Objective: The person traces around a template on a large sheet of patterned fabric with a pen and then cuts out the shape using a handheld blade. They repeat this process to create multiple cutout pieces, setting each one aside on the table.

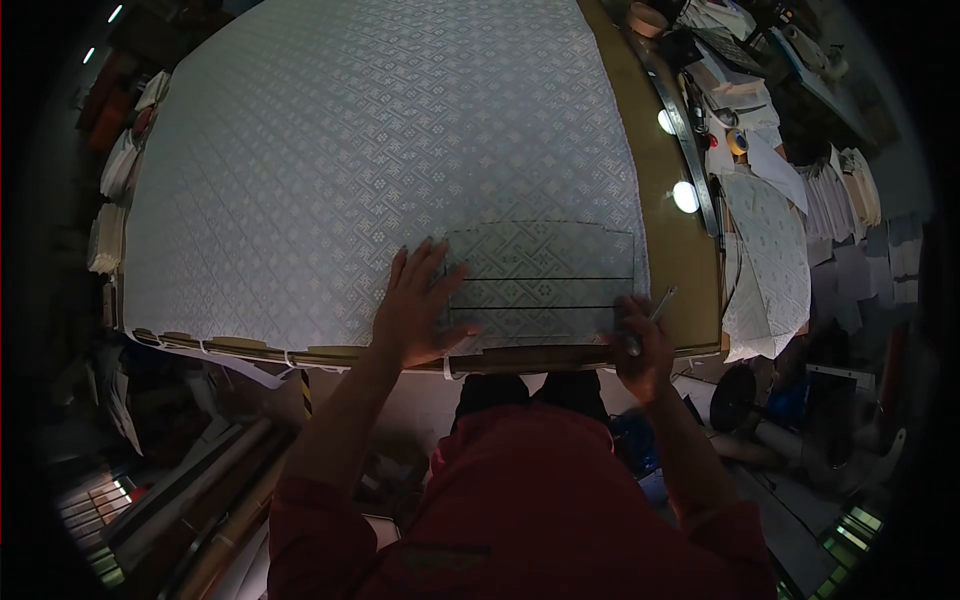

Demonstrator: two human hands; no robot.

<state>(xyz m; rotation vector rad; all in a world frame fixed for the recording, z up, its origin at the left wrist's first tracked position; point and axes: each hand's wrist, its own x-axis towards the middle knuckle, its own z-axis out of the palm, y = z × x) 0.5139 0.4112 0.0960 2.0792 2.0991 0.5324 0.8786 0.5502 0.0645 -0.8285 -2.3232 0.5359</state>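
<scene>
A pale, patterned fabric [400, 130] lies spread over the table. Near its front right edge rests a see-through template [540, 262] with two dark lines across it; the fabric's pattern shows through. My left hand [412, 305] lies flat with fingers spread, over the template's left edge and the fabric beside it. My right hand [645, 350] is closed around a slim pen-like tool [664, 300] at the template's lower right corner. The tool's thin end points up and away to the right; its exact kind is too small to tell.
A long metal ruler [683, 140] lies along the table's brown right side. Beyond it are a roll of yellow tape [737, 142], papers and a piece of patterned fabric [765, 265] hanging down. Stacked papers [107, 238] stand at the left edge. Long rolls [225, 500] lie below left.
</scene>
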